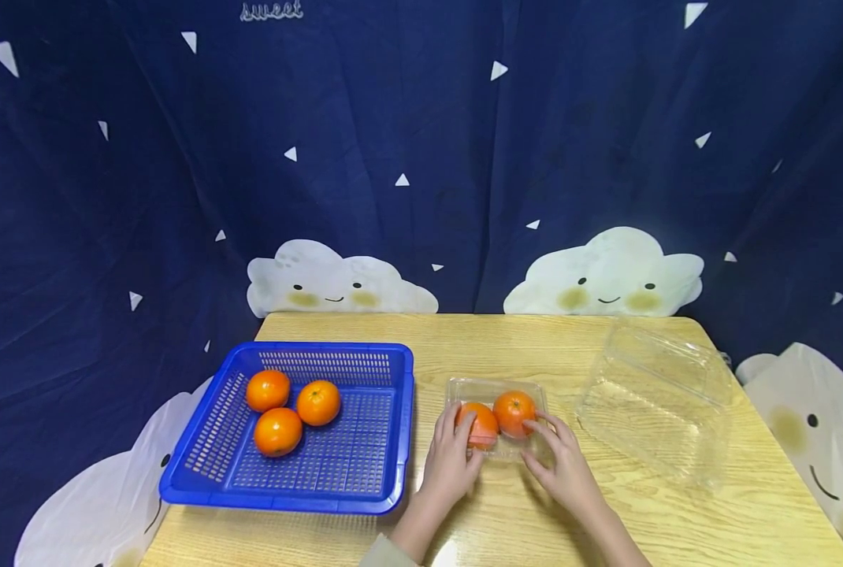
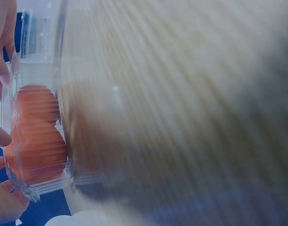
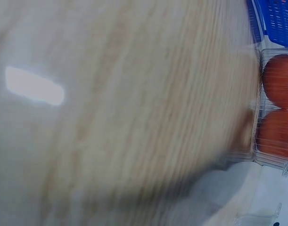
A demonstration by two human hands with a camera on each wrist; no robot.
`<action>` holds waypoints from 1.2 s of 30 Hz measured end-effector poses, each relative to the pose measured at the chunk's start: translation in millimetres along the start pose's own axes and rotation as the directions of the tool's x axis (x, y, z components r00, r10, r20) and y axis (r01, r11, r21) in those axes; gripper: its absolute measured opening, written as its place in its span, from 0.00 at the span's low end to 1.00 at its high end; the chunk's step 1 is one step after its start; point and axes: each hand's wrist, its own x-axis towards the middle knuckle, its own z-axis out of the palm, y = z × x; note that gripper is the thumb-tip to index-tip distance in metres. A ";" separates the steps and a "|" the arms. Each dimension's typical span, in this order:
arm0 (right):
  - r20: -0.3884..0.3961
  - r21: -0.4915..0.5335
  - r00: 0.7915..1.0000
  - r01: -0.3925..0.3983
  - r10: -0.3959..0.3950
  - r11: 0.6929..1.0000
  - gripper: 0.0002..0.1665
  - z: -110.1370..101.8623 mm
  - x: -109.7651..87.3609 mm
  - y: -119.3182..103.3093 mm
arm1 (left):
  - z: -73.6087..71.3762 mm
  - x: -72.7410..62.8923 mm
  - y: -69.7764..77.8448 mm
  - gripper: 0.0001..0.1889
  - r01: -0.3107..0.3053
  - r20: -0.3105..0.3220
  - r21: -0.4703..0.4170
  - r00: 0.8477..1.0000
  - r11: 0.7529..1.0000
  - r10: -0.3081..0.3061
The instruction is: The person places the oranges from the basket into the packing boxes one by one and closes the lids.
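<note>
1. Left hand (image 1: 446, 466), at eight o'clock of the clear tray (image 1: 467, 387): we see the grip curled over the first fruit (image 1: 482, 416). Caution: excess squeeze, in our judgement, could bruise the skin.
2. Right hand (image 1: 565, 466), at four o'clock: we see the grip loose and grasping nothing, fingertips beside the second fruit (image 1: 514, 411). An uneven push could roll that fruit against its neighbour.
3. Both fruits sit inside the tray, at nine and two o'clock. If pressure falls on one side only, we expect this light tray to slide or tip.
4. Clear shell (image 1: 666, 425), at three o'clock: being transparent, it is easily overlooked and knocked. Blue basket (image 1: 350, 453), at nine o'clock, carries three more fruits (image 1: 277, 432); a wide left swing could nudge it.
5. Bench (image 1: 485, 346): we note pale wood grain, with glare towards seven o'clock.
6. Dark blue curtain (image 1: 393, 118), at twelve o'clock: white triangles, smiling clouds (image 1: 609, 272).
</note>
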 end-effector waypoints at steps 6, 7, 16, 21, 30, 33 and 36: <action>-0.007 0.009 1.000 0.003 -0.003 1.000 0.30 2.8 8.7 5.3 | 4.1 10.6 -2.7 0.28 0.014 -0.007 -0.017 1.000 1.000 -0.014; -0.006 0.011 1.000 0.003 -0.003 1.000 0.30 3.2 10.2 6.1 | 4.6 12.4 -3.1 0.28 0.016 -0.006 -0.019 1.000 1.000 -0.016; -0.012 0.033 1.000 0.008 -0.008 0.999 0.28 6.2 22.2 15.6 | 9.7 26.6 -5.8 0.27 0.043 0.000 -0.038 0.999 0.998 -0.043; -0.009 0.045 1.000 0.012 -0.012 0.999 0.28 7.9 27.5 19.5 | 14.6 32.6 -7.6 0.28 0.059 -0.016 -0.057 0.998 0.997 -0.060; -0.031 0.058 0.999 0.035 -0.033 0.998 0.28 10.8 37.3 26.3 | 21.7 42.6 -7.0 0.26 0.076 -0.057 -0.110 0.995 0.991 -0.082; -0.030 0.064 0.999 0.039 -0.037 0.997 0.28 11.1 41.2 27.4 | 23.5 46.3 -7.2 0.27 0.087 -0.071 -0.117 0.993 0.989 -0.095; -0.029 0.066 0.999 0.033 -0.031 0.997 0.28 11.2 44.8 28.4 | 25.1 49.9 -7.5 0.26 0.094 -0.082 -0.116 0.991 0.989 -0.104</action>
